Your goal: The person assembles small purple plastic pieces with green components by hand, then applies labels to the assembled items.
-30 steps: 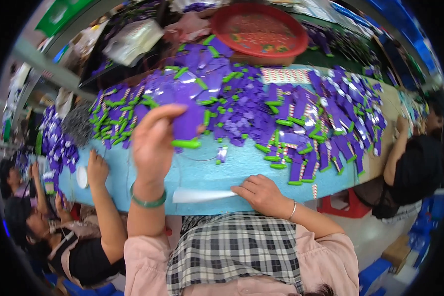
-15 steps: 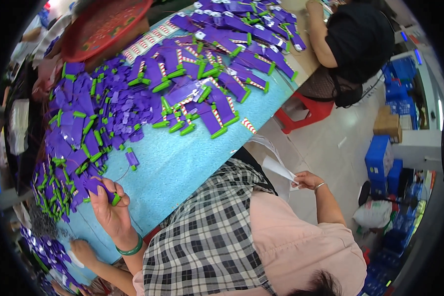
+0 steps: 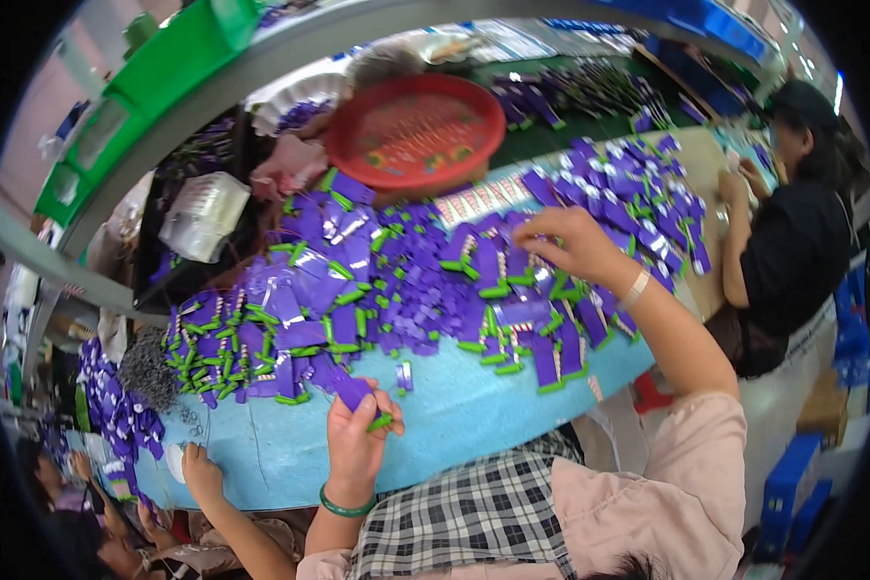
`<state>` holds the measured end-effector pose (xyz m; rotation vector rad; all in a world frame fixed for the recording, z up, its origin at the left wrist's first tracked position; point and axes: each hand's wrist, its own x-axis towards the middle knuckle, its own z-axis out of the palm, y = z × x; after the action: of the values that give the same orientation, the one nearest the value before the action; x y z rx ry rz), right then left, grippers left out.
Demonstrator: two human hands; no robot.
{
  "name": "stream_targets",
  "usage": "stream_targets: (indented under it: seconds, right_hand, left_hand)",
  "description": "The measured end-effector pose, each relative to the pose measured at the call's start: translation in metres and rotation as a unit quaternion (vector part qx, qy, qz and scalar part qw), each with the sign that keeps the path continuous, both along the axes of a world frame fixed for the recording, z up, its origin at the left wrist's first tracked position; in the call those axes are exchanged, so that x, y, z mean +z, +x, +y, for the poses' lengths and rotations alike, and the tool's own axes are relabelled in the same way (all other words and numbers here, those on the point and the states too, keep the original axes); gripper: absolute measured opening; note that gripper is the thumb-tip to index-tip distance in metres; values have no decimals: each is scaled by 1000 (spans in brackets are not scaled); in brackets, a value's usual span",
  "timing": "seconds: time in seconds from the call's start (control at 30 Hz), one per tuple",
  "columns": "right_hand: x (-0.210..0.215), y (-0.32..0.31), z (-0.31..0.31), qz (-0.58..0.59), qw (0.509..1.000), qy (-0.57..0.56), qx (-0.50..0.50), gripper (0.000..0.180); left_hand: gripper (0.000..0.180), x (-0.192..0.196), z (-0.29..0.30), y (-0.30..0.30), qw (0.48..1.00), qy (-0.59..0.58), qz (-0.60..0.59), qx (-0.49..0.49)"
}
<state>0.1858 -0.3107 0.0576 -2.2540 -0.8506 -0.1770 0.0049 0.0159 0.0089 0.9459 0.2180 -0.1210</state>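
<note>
My left hand (image 3: 356, 445), with a green bangle on its wrist, is closed on a flat purple piece with a green end (image 3: 354, 391), holding it above the table's front part. My right hand (image 3: 572, 242) hovers over the far part of the pile, near a row of red-and-white striped strips (image 3: 483, 200). Its fingers are bent and slightly apart, and I see nothing between them. Below it lie many purple pieces with green ends (image 3: 543, 360). A small purple-and-green piece (image 3: 404, 377) lies by itself on the blue tabletop (image 3: 454, 396).
A red basin (image 3: 416, 130) stands behind the pile. Clear plastic bags (image 3: 203, 217) and a tangle of grey wire rings (image 3: 148, 370) are at the left. Another person's hand (image 3: 201, 474) is beside a white round object at lower left. A co-worker in black (image 3: 793, 242) sits at the right.
My right hand has come up from beside the table, where it held white sheets, to above the pile. My left hand still holds the purple piece. The view has swung toward the table's far side.
</note>
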Motion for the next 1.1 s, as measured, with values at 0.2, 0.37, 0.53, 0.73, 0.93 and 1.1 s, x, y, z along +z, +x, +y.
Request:
stream_targets:
  seconds: [0.2,0.37,0.53,0.73,0.93,1.1]
  right_hand:
    - [-63,122,36,-260,918,-295,58,23]
    - [-76,133,38,-288,893,-341,56,14]
    - [-73,131,26,-288,895,-334,73,7]
    - [-23,90,39,-289,956,-44,22,10]
    - [35,-21,80,-332,943,-7,29,20]
    - [6,-118,111,-385,909,-105,117,31]
  left_hand:
    - [16,-3,17,-19,997,23,8,69]
    - [16,-12,20,-23,995,19,36,95]
    - [17,-13,12,-16,997,-1,29,74]
    - [17,-10,10,-22,998,-1,28,56]
    - [23,-8,-5,-16,997,-34,61,18]
    - [19,-2,-17,-3,981,-178,39,-68]
